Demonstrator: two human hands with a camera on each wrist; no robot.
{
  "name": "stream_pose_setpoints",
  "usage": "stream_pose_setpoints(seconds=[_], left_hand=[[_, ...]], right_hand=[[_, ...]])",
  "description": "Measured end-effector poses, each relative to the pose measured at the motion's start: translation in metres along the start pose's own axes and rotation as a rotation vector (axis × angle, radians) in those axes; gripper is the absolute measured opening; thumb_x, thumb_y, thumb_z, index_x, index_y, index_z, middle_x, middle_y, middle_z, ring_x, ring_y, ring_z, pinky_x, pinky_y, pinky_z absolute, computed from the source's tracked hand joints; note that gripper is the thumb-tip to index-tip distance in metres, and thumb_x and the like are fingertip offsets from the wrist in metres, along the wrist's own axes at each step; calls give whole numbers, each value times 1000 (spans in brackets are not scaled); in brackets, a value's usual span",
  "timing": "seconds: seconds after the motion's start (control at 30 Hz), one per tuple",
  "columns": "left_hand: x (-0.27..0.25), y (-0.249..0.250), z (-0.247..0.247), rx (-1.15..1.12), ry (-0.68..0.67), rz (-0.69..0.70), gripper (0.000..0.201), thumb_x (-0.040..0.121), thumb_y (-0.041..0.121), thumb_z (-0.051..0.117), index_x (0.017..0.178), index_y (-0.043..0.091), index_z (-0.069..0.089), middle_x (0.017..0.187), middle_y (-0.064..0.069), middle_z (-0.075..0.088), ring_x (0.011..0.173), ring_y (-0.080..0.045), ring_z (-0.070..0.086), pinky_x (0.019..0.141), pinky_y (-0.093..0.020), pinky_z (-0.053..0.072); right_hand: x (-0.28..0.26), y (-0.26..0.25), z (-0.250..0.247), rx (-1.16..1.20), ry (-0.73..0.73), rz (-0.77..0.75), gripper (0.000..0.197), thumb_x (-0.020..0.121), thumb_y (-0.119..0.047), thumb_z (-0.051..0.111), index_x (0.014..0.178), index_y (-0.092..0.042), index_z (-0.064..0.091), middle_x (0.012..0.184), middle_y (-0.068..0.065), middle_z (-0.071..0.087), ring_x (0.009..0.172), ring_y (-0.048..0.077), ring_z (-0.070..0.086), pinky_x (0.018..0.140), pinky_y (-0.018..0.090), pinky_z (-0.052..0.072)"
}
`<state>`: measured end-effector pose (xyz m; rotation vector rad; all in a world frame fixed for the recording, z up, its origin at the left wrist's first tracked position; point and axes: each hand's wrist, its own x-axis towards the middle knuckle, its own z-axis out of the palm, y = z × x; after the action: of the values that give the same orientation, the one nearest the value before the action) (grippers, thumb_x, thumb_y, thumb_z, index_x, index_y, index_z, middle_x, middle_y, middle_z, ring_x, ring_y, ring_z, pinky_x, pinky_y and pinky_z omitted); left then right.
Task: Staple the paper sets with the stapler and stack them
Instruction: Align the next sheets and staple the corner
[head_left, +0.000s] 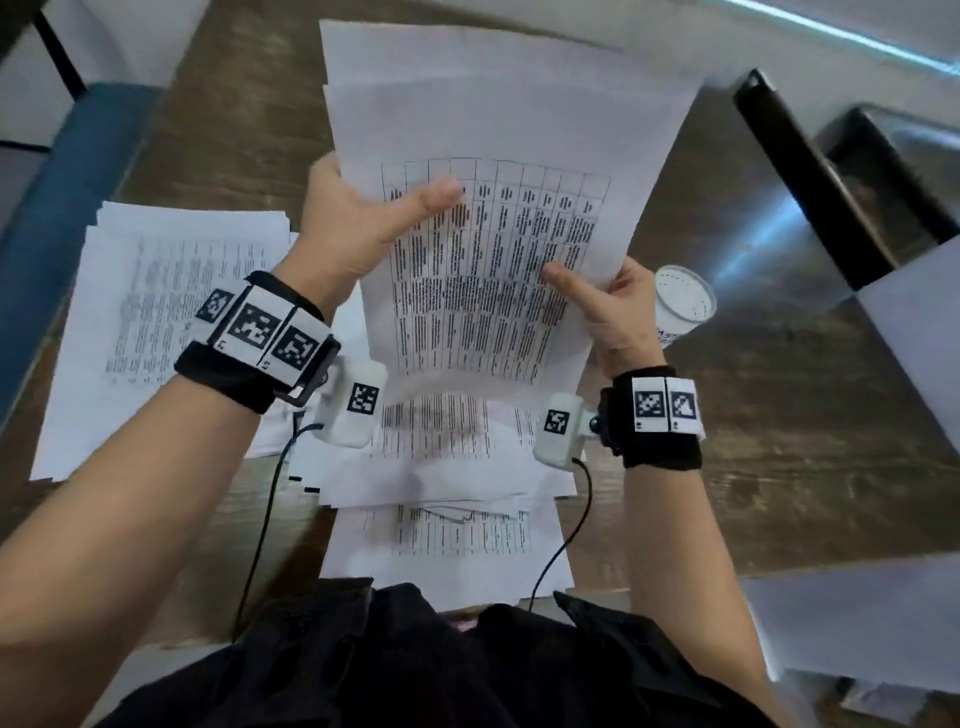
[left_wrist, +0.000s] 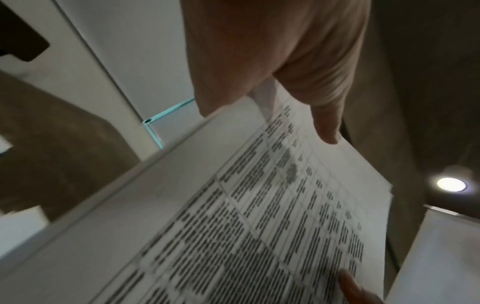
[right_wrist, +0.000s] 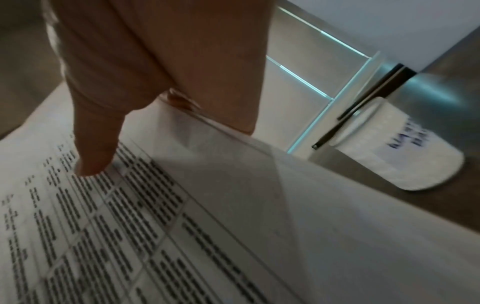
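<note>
A set of printed sheets (head_left: 498, 249) with a table of text is lifted above the wooden table, held by both hands. My left hand (head_left: 363, 218) grips its left edge, thumb on the printed face and fingers behind. My right hand (head_left: 602, 301) pinches its right edge, thumb on top. The left wrist view shows the thumb (left_wrist: 324, 115) lying on the paper set (left_wrist: 259, 226). In the right wrist view the thumb (right_wrist: 96, 148) presses on the paper set (right_wrist: 130, 226). A stack of printed papers (head_left: 156, 322) lies at the left. No stapler is in view.
More loose sheets (head_left: 447, 519) lie on the table under the held set. A white paper cup (head_left: 680, 306) stands just right of my right hand, also the cup (right_wrist: 394, 152) in the right wrist view. A black-framed metal object (head_left: 831, 176) sits at the far right.
</note>
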<state>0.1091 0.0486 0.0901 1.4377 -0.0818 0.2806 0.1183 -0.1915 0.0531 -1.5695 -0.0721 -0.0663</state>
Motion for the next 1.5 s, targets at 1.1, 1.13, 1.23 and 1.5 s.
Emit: stream_pose_setpoints(seconds=[1.1,1.13,1.23,1.5], left_hand=[[25,0,-12,50,130,7,42,63,21,85,98,2,69,87,5,74,81,-6,71,68,-19,54],[23,-4,-12,48,141,-7,48,61,24,85,100,2,69,90,3,73,82,-5,71,69,-18,54],[19,-8,-9,58,122,-18,50,61,26,85,103,4,69,94,-1,73,88,-9,72,71,-20,55],[22,15,-11,100,122,143,27,74,10,83,97,10,69,93,3,72,86,-6,71,70,-19,55]], right_hand=[[41,-2,31,231,74,-44,57,60,-5,89,110,1,61,106,21,70,100,33,68,88,48,55],[40,1,31,203,54,-45,47,64,1,86,105,-1,64,103,17,72,98,31,68,88,47,55],[33,0,38,160,12,-76,32,69,14,75,95,-4,67,88,2,76,87,18,72,83,36,58],[34,-20,42,185,-22,-256,34,71,21,71,93,-3,65,84,-7,75,86,12,72,77,29,58]])
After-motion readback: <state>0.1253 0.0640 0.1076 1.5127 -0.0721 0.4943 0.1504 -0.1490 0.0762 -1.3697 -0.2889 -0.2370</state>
